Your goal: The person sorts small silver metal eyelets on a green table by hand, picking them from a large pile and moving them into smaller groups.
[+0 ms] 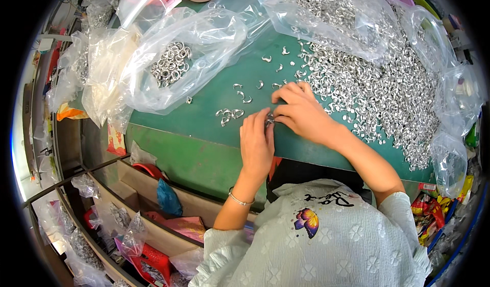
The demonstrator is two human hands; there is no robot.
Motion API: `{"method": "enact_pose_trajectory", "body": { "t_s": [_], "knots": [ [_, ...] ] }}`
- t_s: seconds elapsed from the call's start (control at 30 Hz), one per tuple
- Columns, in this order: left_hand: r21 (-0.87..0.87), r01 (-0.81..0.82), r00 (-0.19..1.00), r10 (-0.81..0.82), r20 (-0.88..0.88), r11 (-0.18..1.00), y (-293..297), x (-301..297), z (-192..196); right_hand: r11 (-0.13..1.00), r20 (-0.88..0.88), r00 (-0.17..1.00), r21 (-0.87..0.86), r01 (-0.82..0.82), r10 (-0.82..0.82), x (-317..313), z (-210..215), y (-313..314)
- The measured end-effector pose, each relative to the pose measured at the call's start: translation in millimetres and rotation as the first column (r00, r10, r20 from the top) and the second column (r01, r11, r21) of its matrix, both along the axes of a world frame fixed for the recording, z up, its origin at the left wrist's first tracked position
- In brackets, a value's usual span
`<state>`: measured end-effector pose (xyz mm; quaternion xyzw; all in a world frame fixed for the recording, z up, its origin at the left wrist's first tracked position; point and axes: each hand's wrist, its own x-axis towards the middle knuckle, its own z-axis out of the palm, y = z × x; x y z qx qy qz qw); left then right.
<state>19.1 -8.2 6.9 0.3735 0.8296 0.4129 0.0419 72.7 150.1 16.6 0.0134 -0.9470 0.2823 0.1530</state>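
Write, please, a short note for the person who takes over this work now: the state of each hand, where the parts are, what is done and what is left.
Left hand: fingertips pinch a small metal piece at the table's near edge.
Right hand: fingers on the same piece, from the other side.
Parts: big heap of loose metal pieces lies to the right on the green table; a few singles and a small cluster lie just left of the hands.
Done: an open clear bag at left holds a pile of rings.
Left: the heap seems far larger than the bagged pile.
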Motion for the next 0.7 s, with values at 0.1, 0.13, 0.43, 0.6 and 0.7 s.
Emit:
{"method": "enact_pose_trajectory", "body": {
  "t_s": [0.1, 0.13, 0.43, 0.6, 0.7],
  "knots": [
    [-0.051, 0.039, 0.998, -0.041, -0.048, 0.998, 2.5, 0.1, 3.4, 0.989, -0.005, 0.993, -0.097, 0.115, -0.116, 9.8, 1.6, 20.0],
    [-0.087, 0.068, 0.996, -0.073, -0.054, 0.994, 2.8, -1.6, 3.5, 0.972, -0.008, 0.973, -0.061, 0.228, -0.229, 8.1, 1.4, 25.3],
    [0.027, 0.1, 0.995, -0.099, -0.03, 0.995, -7.8, -2.7, -10.5, 0.925, -0.093, 0.96, 0.257, 0.281, -0.266, 7.6, 0.0, 31.1],
    [-0.054, 0.031, 0.998, -0.034, -0.048, 0.998, -6.5, 0.6, -0.4, 0.939, -0.053, 0.976, 0.266, 0.217, -0.211, -12.4, -9.1, 9.2],
    [-0.097, 0.017, 0.999, -0.021, -0.043, 0.995, -10.3, -0.7, -2.4, 0.941, -0.011, 0.988, 0.302, 0.151, -0.155, -16.8, -9.4, -2.0]
  ]
}}
